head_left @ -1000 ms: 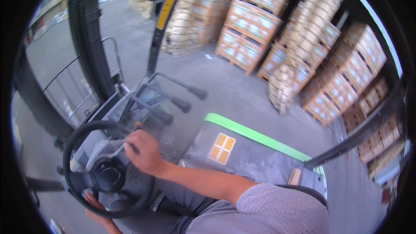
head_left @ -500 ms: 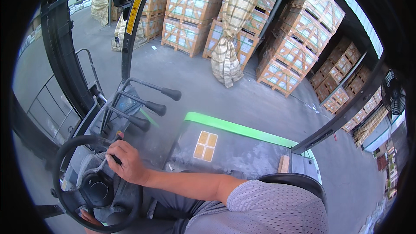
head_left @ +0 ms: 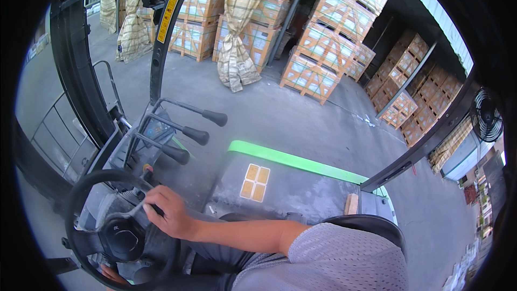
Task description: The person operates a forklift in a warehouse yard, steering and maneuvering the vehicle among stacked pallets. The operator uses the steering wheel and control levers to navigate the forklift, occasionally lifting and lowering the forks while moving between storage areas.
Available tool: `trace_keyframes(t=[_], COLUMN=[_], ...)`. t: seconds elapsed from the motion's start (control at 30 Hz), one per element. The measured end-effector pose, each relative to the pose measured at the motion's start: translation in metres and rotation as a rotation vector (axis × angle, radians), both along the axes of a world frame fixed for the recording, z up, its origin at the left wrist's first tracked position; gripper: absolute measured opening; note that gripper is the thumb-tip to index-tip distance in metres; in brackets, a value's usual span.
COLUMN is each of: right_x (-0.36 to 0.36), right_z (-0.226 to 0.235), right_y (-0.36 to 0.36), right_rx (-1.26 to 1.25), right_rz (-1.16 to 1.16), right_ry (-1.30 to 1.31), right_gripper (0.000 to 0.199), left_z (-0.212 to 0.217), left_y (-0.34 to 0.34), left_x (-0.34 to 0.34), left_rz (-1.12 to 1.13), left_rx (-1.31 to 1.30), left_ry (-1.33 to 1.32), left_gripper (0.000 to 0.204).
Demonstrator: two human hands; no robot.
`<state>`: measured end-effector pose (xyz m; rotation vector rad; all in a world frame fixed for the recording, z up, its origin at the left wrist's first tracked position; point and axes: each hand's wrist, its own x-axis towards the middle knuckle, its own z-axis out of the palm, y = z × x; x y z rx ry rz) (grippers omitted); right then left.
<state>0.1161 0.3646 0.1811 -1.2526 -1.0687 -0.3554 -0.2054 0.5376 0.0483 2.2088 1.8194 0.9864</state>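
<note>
My forklift seemed to be rolling or turning, because the tall stacks of wooden crates had slid left in my view over the last half second, while the forklift's own parts hardly shifted. So steering mattered most just then. A checked curtain, tied in the middle, hung in front of some crates and hid part of them. The thick dark mast and the thinner front post stood on the left and blocked bits of the yard. The steering wheel was low on the left, in front of me. A black fan was far over on the right. Three levers with black grips stuck out past the wheel, and I touched none. A wooden block lay near the seat. My left hand was mostly hidden behind the wheel's lower rim; I could not tell what it held. My right hand was still curled around a little dark knob at the rim.
</note>
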Motion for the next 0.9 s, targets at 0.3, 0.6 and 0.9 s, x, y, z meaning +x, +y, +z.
trace_keyframes(t=[0.3,0.6,0.9], right_x=[0.003,-0.115,-0.051], right_z=[0.000,-0.020,-0.027], right_y=[-0.072,-0.128,-0.173], right_rx=[0.034,-0.196,-0.290], right_rz=[0.043,0.210,0.030], right_ry=[-0.078,-0.065,0.089], right_gripper=[0.013,0.014,0.020], left_z=[0.022,0.086,0.095], left_y=[-0.075,-0.182,-0.208], left_x=[0.035,-0.082,-0.019], left_rz=[0.012,0.293,0.054], left_rx=[0.102,-0.188,0.126], left_ry=[-0.193,-0.277,-0.019], left_gripper=[0.048,0.044,0.023])
